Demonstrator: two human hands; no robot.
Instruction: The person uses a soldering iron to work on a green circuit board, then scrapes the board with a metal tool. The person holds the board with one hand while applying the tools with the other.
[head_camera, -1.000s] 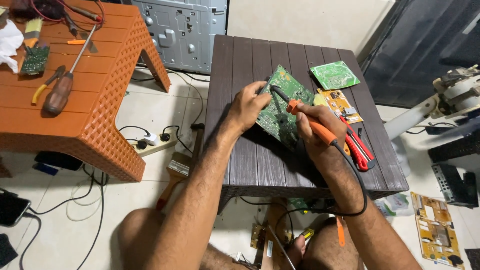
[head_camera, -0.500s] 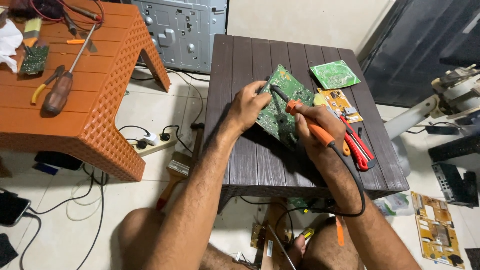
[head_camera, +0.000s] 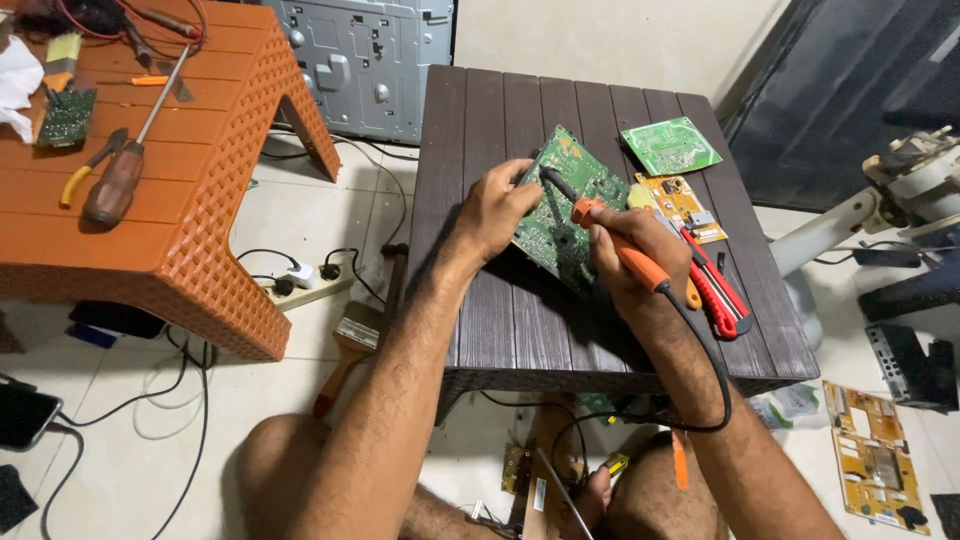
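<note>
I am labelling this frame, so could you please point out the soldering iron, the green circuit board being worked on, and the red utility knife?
soldering iron (head_camera: 628, 255), head view, on its orange handle.
green circuit board (head_camera: 580, 175), head view, on its upper area.
red utility knife (head_camera: 722, 290), head view, on its red body.

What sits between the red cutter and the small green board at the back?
In the head view, a yellow-orange circuit board lies between the red cutter and small green board.
</note>
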